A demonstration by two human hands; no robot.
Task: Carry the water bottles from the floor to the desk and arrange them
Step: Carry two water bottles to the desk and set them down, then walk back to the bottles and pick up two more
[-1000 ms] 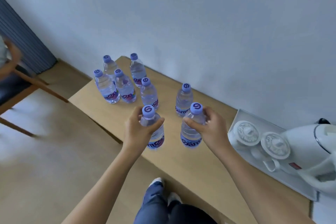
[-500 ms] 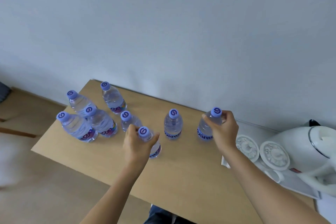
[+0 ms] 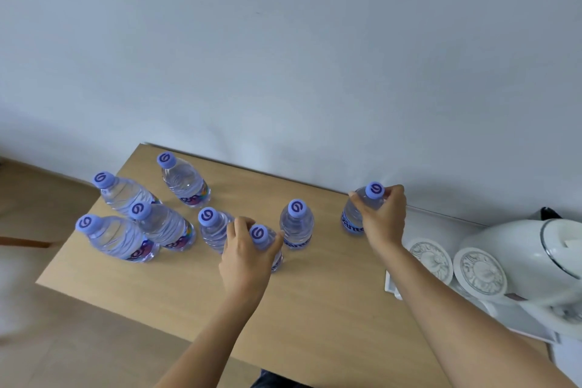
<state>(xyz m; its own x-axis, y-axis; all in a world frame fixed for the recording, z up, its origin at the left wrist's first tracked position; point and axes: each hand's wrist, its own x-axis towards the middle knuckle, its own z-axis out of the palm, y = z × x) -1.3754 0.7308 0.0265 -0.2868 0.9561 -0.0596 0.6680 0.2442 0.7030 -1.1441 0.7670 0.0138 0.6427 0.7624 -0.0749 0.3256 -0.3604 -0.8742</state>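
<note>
From the head camera, eight water bottles are seen standing upright on the wooden desk [image 3: 315,309]. The left hand [image 3: 247,257] is closed around the neck of a front bottle [image 3: 263,238], near the middle of the desk. The right hand [image 3: 382,219] is clasped around the neck of the rightmost bottle [image 3: 357,214], close to the wall [image 3: 283,57] and just beside a white tray [image 3: 390,283]. An unheld bottle [image 3: 296,225] stands between the two. A cluster of five bottles [image 3: 148,217] (all purple-capped) is grouped toward the desk's left end. A white kettle [image 3: 519,249] and two ornate lids [image 3: 456,261] are carried on the tray.
</note>
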